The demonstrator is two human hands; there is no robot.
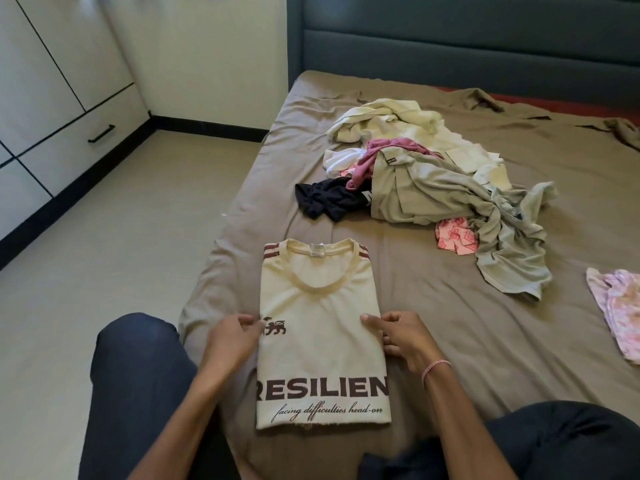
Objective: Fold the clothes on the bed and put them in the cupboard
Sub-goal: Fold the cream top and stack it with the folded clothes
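Legs point(138, 368): in dark trousers, one on each side of the near edge of the bed, the left one out over the floor.
Shirt point(322, 355): cream, lying flat on the bed by its near edge and close to its left edge. Both sides are folded in, so it makes a long narrow rectangle. The collar points toward the headboard and the hem toward the person. Dark red print is face up, with a small lion at the left, "RESILIEN" cut off at the folds, and a line of script below.
Left hand point(233, 341): at the shirt's left edge, about halfway along and beside the lion. The fingers are curled and narrow, and the fingertips pinch the folded edge.
Right hand point(401, 337): at the shirt's right edge, level with the left hand. The thumb lies on top and the fingers are curled in at the fold, gripping it. A pink bracelet point(435, 368) is on the wrist.
Bed point(450, 358): covered by a wrinkled brown sheet.
Floral cloth point(616, 306): pale pink, at the bed's right side, partly out of view.
Pink cloth point(453, 239): small and patterned, touching the near side of the pile.
Black garment point(325, 202): crumpled at the left of the pile, beyond the collar.
Pile point(433, 181): unfolded clothes in cream, grey-green, white and mauve, in the middle of the bed.
Floor point(121, 220): beige, left of the bed.
Cupboard point(52, 98): white doors with black lines and a black handle point(101, 134), along the left wall, well apart from the shirt.
Headboard point(450, 39): dark and padded, at the far edge.
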